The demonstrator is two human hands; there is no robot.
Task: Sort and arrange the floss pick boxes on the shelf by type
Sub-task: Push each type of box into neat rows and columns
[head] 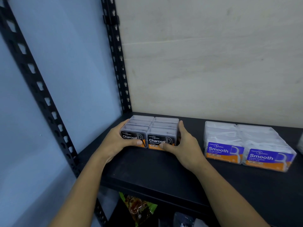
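Several clear boxes with black "Charcoal" labels point(150, 131) stand in two tidy rows at the back left of the black shelf point(155, 169). My left hand point(118, 141) cups the left side of the group, thumb across the front label. My right hand point(183, 145) cups the right side, thumb on the front of the right row. To the right, apart from them, several clear boxes with purple "Smooth" labels point(246, 145) stand in two rows of their own.
A black slotted upright point(118, 63) rises at the shelf's back left corner, another upright point(32, 76) nearer on the left. A beige wall backs the shelf. A green snack bag point(139, 208) lies on the level below.
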